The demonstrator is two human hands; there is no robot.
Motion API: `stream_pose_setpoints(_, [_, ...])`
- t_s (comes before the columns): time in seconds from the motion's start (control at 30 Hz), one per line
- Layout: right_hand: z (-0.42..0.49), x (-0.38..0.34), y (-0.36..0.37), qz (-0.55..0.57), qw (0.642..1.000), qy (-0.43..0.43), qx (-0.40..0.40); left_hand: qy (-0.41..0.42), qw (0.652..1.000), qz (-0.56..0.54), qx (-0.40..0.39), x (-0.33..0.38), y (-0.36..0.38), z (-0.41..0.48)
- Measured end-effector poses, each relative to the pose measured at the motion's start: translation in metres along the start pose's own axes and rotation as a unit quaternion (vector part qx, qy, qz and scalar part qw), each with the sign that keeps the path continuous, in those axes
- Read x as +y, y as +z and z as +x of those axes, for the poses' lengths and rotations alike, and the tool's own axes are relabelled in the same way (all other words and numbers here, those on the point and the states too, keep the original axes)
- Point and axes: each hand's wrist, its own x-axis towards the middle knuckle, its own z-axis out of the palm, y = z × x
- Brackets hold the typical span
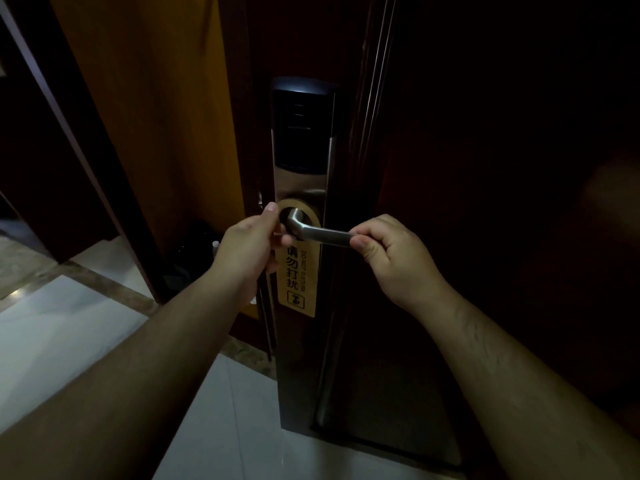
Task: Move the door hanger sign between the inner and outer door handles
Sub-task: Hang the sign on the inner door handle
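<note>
A tan door hanger sign [297, 278] with black characters hangs by its round hole on the silver lever handle [318, 233] of a dark wooden door. My left hand [254, 237] pinches the sign's left edge beside the hole. My right hand [388, 245] grips the free end of the lever between thumb and curled fingers. The handle on the door's other side is hidden.
A steel lock plate with a black card reader [300, 129] stands above the handle. The door's edge [268, 323] faces me, with an orange-brown wall [156, 116] and dark frame to the left. White tiled floor [69, 323] lies below. A dark bag [194, 251] sits by the wall.
</note>
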Motion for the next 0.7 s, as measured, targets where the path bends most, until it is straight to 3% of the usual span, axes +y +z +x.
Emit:
stream_pose_setpoints(0.23, [0.001,0.007,-0.013,0.067,0.993,0.086,-0.036,0.010,0.991,0.106,-0.080,0.006,0.001,0.000])
stream_pose_setpoints(0.5, [0.014,0.014,-0.017,0.072,0.990,0.092,-0.084,0.005,0.990,0.061,-0.130,-0.003,0.001,0.016])
stream_pose_setpoints(0.7, [0.020,0.021,-0.018,0.071,0.990,0.091,-0.075,-0.022,0.987,0.011,-0.160,-0.009,0.002,0.023])
